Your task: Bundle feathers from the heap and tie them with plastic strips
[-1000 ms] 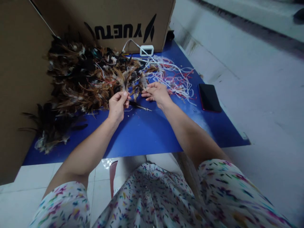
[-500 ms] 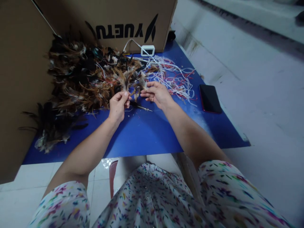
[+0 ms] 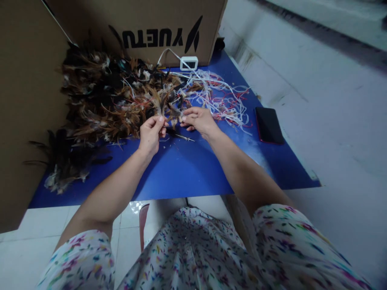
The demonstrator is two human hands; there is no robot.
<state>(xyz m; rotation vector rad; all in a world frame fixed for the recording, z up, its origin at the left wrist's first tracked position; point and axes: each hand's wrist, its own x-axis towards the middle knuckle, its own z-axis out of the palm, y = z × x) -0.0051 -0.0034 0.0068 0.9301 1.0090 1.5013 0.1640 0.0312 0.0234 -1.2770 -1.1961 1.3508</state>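
Note:
My left hand [image 3: 151, 132] is closed, with thumb and forefinger pinched at the base of a brown feather tuft [image 3: 159, 102] that points up toward the pile. Facing it from the right, my right hand [image 3: 199, 121] has its thumb and fingertips drawn together beside some small brown feathers [image 3: 174, 114]. What those fingertips hold is too small to make out. Beneath and between the hands, a thin pointed metal tool [image 3: 184, 137] lies on the blue tabletop [image 3: 181, 173]. Behind the left hand spreads a large pile of brown and black feathers [image 3: 102, 96].
White and red strips [image 3: 226, 96] lie tangled right of the pile. A small white display device [image 3: 189, 63] stands against a cardboard box [image 3: 90, 16]. Dark feathers [image 3: 65, 157] lie at the left. A black phone [image 3: 269, 125] rests near the right edge, beside the wall [image 3: 332, 121].
The fingers of my right hand have drawn closer together and dipped slightly toward the small feathers. My left hand keeps its pinch, almost unmoved.

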